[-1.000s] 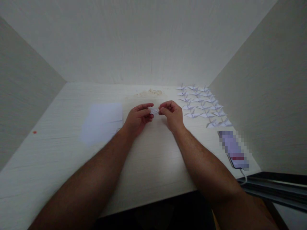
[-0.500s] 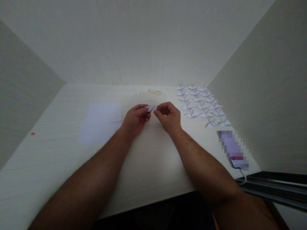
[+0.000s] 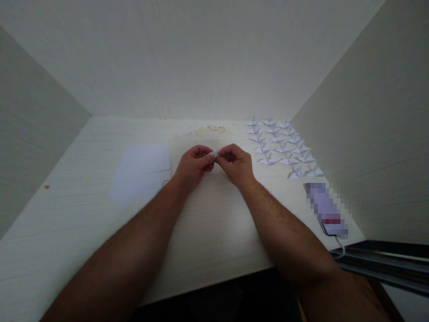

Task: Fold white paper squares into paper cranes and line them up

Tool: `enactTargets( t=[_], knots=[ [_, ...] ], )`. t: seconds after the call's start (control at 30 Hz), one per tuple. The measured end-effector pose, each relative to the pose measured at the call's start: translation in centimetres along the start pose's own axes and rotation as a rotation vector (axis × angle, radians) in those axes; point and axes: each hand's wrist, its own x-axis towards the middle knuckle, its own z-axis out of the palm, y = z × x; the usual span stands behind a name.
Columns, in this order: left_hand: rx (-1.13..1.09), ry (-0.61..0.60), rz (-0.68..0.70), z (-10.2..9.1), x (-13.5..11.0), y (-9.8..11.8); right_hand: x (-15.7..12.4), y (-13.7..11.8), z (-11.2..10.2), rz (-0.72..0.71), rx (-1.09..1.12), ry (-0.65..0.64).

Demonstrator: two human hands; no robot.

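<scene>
Above the middle of the table, a small folded piece of white paper (image 3: 215,153) is pinched between both hands. My left hand (image 3: 195,166) is closed on its left side, thumb on top. My right hand (image 3: 237,164) is closed at the right end, with thumb and index finger pressed together. Most of the paper is covered by my fingers, so its folded shape cannot be made out. Several white paper cranes (image 3: 283,147) stand in rows to the right of my right hand. Left of my left hand lies a stack of white paper sheets (image 3: 140,172).
A phone (image 3: 324,208), its screen blurred out, lies near the table's right edge with a white cable (image 3: 341,246) attached. Pale walls (image 3: 201,58) enclose the table (image 3: 214,232) at the back and sides. A small red spot (image 3: 47,187) marks the far left.
My left fingers have shifted slightly right and now cover more of the folded paper. My right fingertips have come together on its right end, closing the small gap between the hands.
</scene>
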Motion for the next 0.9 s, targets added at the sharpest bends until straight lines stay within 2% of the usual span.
enactTargets(
  t=[0.23,0.37,0.67,0.9],
  knots=[
    [0.007,-0.047,0.01,-0.5,0.2,-0.3,-0.2,0.4,-0.1,-0.057,-0.031,0.026],
    [0.055,-0.004,0.049,-0.5,0.4,-0.8,-0.1,0.4,-0.2,-0.11,-0.088,0.045],
    [0.195,0.04,0.116,-0.7,0.5,-1.2,-0.2,0.2,-0.3,-0.119,-0.119,0.039],
    [0.272,0.043,0.14,-0.7,0.4,-1.1,-0.3,0.4,-0.2,-0.057,-0.072,0.027]
  ],
)
